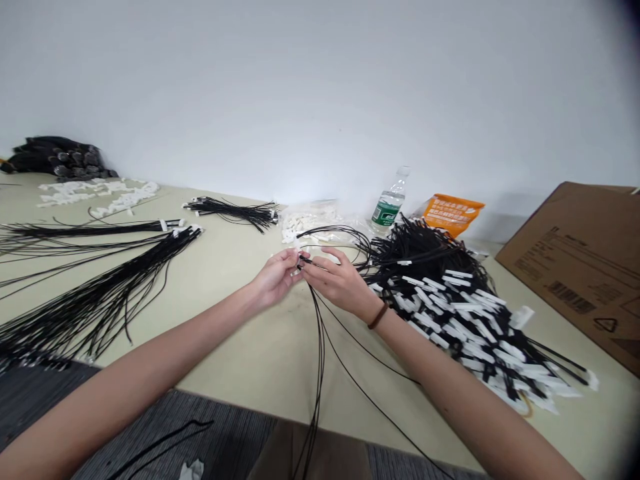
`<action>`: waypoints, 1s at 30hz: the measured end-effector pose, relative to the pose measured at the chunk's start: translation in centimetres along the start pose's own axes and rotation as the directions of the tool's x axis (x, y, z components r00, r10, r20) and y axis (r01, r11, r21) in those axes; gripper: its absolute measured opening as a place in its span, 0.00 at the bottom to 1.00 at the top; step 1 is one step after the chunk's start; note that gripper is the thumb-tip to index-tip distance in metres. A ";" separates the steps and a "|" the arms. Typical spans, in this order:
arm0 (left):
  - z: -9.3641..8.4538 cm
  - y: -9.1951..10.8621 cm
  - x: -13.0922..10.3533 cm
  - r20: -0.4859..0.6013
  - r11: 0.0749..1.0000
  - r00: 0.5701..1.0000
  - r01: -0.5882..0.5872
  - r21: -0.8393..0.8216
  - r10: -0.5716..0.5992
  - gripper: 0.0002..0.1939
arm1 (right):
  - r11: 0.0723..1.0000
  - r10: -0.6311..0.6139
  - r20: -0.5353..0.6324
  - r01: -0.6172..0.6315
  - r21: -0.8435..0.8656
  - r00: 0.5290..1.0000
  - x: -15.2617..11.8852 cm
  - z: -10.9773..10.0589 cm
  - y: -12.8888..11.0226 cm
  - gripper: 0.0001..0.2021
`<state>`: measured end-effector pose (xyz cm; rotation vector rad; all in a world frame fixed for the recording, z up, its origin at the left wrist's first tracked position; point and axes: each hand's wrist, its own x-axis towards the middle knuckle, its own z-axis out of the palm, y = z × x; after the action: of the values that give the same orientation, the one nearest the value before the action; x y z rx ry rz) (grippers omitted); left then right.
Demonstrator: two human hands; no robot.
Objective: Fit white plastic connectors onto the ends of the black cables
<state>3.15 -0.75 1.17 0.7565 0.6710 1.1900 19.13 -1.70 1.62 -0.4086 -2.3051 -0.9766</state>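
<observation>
My left hand (277, 275) pinches a small white connector at the ends of several thin black cables, near the middle of the table. Close against it, my right hand (340, 280) has its fingers closed on the black cables (319, 333). These cables hang down from between the hands over the table's front edge, and others loop up to the right behind my right hand. The fingertips partly hide the connector. Just behind the hands lies a clear bag of white connectors (320, 219).
Black cables with white tags (465, 313) are piled at right, beside a cardboard box (575, 267). Behind them are a water bottle (389, 203) and an orange packet (451, 212). Cable bundles (125, 280) and white pieces (127, 197) lie left; another bundle (235, 212) lies farther back.
</observation>
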 end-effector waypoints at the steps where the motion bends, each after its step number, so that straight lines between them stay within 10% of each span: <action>1: 0.0 0.0 0.0 0.002 1.000 1.000 0.000 0.004 0.000 0.02 | 1.000 -0.002 0.008 0.002 -0.001 1.000 0.0 0.0 0.0 0.10; 10: -0.1 0.1 0.1 0.004 0.999 0.999 -0.040 0.032 0.040 0.02 | 0.890 0.276 0.024 -0.265 0.371 0.961 0.4 0.0 0.3 0.09; 15: -0.3 0.3 0.3 -0.089 0.997 0.994 -0.053 0.055 0.058 0.03 | 0.407 0.672 0.103 -0.482 0.776 0.733 1.8 -1.2 0.9 0.07; 20: -0.6 0.2 0.6 -0.150 0.994 0.986 -0.067 0.081 0.078 0.05 | -0.002 0.836 0.211 -0.381 0.924 0.506 2.8 -2.6 2.2 0.10; 26: -0.7 0.2 0.7 -0.165 0.994 0.984 -0.059 0.092 0.074 0.03 | 0.084 0.944 0.070 -0.440 0.894 0.322 1.9 -3.4 5.2 0.11; 30: -0.7 0.1 0.6 -0.151 0.992 0.986 -0.058 0.113 0.074 0.03 | 0.432 0.892 -0.212 -0.615 0.659 0.400 1.4 -4.4 5.8 0.11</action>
<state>2.71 -0.06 0.82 0.7870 0.8501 1.2906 22.66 -0.82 8.08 -0.7950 -1.4050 0.0423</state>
